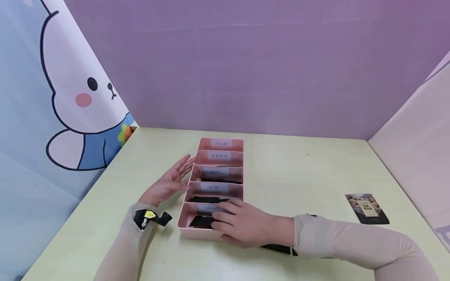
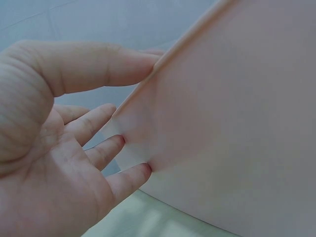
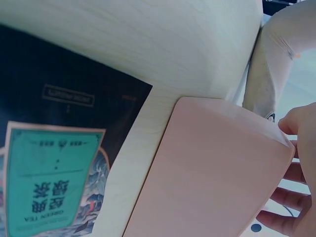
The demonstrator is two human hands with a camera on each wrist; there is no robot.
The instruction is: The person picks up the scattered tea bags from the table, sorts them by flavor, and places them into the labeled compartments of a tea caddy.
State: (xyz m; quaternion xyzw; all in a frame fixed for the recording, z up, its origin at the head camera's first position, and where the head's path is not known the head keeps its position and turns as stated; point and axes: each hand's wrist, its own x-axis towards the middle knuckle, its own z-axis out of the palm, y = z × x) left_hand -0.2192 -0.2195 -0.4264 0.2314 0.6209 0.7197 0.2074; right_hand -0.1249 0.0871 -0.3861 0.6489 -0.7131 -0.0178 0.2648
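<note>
Pink divided box sits lengthwise on the worktop, a dark packet in its nearest compartment and other dark packets showing in the next two back. Left hand at the box's side, fingers fairly straight, thumb on the rim and fingertips against the outer wall: steadying contact, no real grip. Right hand reaches over the near right corner, fingers bent down into the nearest compartment; whether they pinch the packet I cannot tell. Risks, as I judge them: a downward push on that corner could skid or tip the box, the light left-hand touch giving little resistance; a packet pressed in crooked could buckle or jam on the divider; the right sleeve could drag the green-tea packet lying just beside the box. The cream-labelled packet, well apart on the right, looks safe from that. Hard to make out: the right fingertips, hidden by hand and wall; the packets' lower parts, sunk between dividers; writing on the compartment labels, too small; contents of the two far compartments, uncertain. In the right wrist view the green-tea packet is cut off at the left edge.
</note>
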